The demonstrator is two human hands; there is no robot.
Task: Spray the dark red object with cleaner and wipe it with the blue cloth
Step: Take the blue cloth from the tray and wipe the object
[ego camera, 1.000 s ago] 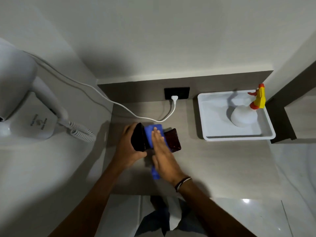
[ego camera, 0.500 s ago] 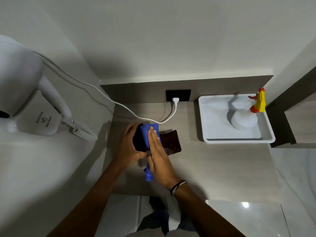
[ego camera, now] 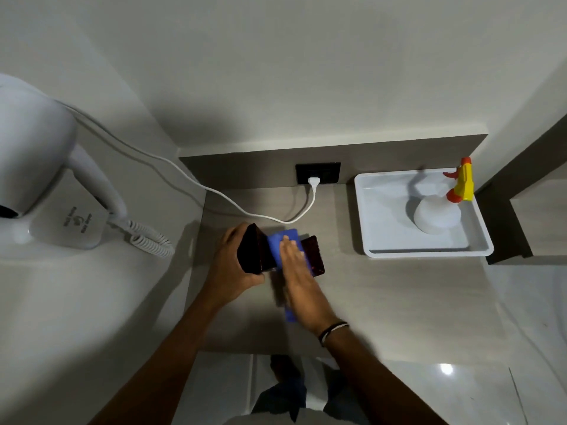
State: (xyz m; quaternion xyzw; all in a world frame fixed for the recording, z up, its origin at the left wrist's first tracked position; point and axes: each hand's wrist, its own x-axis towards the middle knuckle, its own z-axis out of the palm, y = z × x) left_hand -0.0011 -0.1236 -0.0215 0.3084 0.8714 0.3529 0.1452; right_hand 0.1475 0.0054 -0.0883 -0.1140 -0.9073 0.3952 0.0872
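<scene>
A dark red glossy curved dish [ego camera: 314,254] lies on the grey counter. My left hand [ego camera: 230,265] grips its raised left end, which looks almost black from here. My right hand [ego camera: 296,271] lies flat on the blue cloth [ego camera: 280,240] and presses it onto the dish's middle. A tail of the cloth hangs out below my palm near the wrist. The white spray bottle [ego camera: 435,214] with a yellow and orange trigger head stands in a white tray at the right, away from both hands.
The white tray [ego camera: 429,251] sits against the back panel at the right. A white cable [ego camera: 214,194] runs across the counter's back to a black socket [ego camera: 317,173]. A wall-mounted white hair dryer [ego camera: 36,154] with a coiled cord hangs at the left.
My right hand with the blue cloth slid left, then back right and slightly forward along the dish. My left hand has kept its grip on the left end.
</scene>
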